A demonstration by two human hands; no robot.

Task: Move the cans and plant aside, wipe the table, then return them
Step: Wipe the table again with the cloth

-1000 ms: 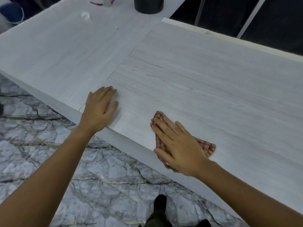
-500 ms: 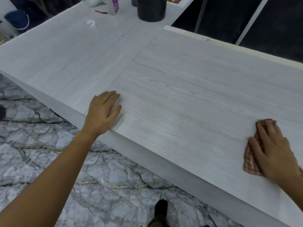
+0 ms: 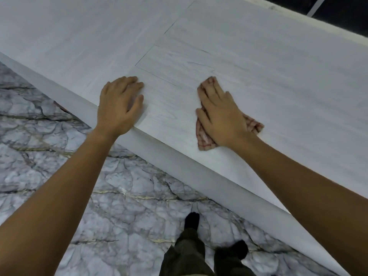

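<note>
Table point(image 3: 258, 62) fills the upper frame, its ends cut off. Right hand point(image 3: 221, 116) presses flat on a red checked cloth point(image 3: 253, 124), mostly hidden. Left hand point(image 3: 119, 104) rests flat, fingers together.

A: Which parts of the table point(image 3: 258, 62) lie open?
B: The whole pale surface toward the upper left and upper right of the frame, as far as the far edge, carries nothing that shows.

A: What occupies the near edge?
B: The left hand point(image 3: 119, 104) lies flat at centre left; the right hand point(image 3: 221, 118) presses flat on a red checked cloth point(image 3: 203, 136) at centre. A bare strip separates them.

A: And below the edge?
B: Marble floor point(image 3: 49, 136), with two legs point(image 3: 191, 255) at bottom centre.
</note>
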